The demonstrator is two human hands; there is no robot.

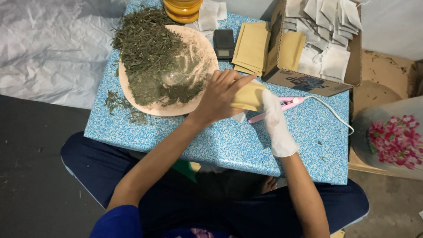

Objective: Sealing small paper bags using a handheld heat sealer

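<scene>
My left hand [219,98], bare, grips a small tan paper pouch [249,95] over the blue speckled table [229,141]. My right hand [276,123], in a white glove, meets the same pouch from the right, with its fingers on the pouch's edge. Just left of the hands lies a round pinkish tray [176,108] heaped with dried green leaves [147,48] and a clear spoon [176,77]. A pink heat sealer [286,105] with a white cord lies under my right hand.
A stack of tan pouches [252,47] and a small black scale [224,44] lie behind the hands. A cardboard box [317,44] holds white filter bags and tan pouches. An amber jar [182,9] stands at the far edge. Loose leaves [119,103] lie scattered left of the tray. A flowered container [392,136] sits to the right.
</scene>
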